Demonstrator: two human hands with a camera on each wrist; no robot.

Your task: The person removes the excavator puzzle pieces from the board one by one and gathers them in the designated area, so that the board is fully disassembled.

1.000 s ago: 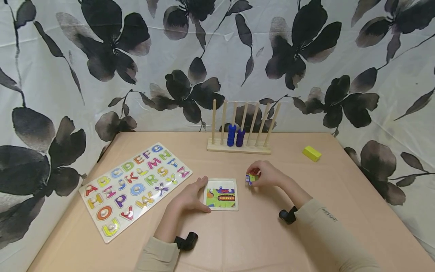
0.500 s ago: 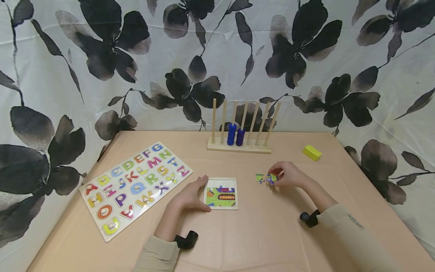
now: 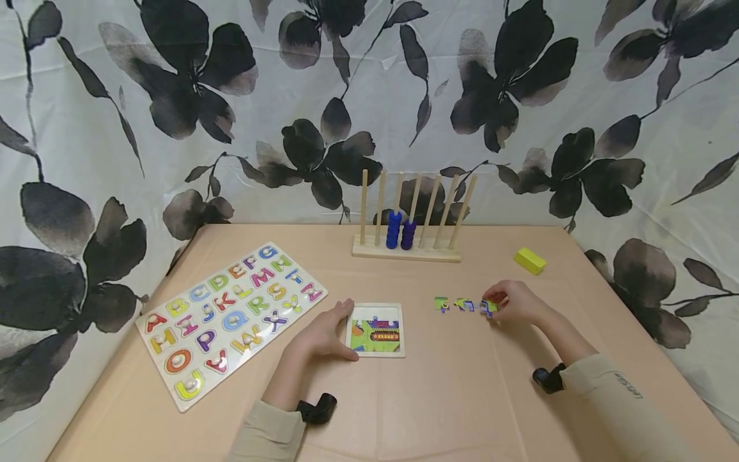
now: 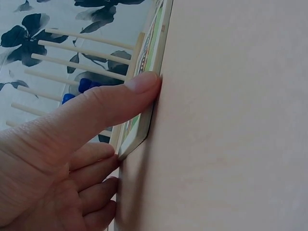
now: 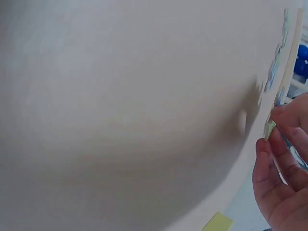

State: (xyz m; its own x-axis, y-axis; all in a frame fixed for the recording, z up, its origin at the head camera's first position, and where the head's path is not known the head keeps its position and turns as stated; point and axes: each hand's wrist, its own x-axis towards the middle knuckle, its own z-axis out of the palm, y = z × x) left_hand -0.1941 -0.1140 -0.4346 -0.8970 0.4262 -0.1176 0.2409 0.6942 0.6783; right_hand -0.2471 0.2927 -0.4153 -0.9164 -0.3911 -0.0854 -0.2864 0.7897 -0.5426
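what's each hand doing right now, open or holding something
Left hand: holding the puzzle tray at its left side.
Right hand: pinching a puzzle piece between thumb and fingers.

The head view is bright and evenly lit, its tabletop [image 3: 427, 410] and flowered cloth [image 3: 398, 90] reasonably sharp. Soft shadows lie just right of the left hand [image 3: 326, 330] and to the near side of the right forearm [image 3: 566, 335], while the small puzzle pieces [image 3: 464, 305] are too coarse to read. Both wrist views are dimmer and greyer: in the left one, a dark band shades the table along the puzzle frame [image 4: 138, 134]; in the right one, a broad, soft-edged shadow sweeps across the table, whose edge bows.
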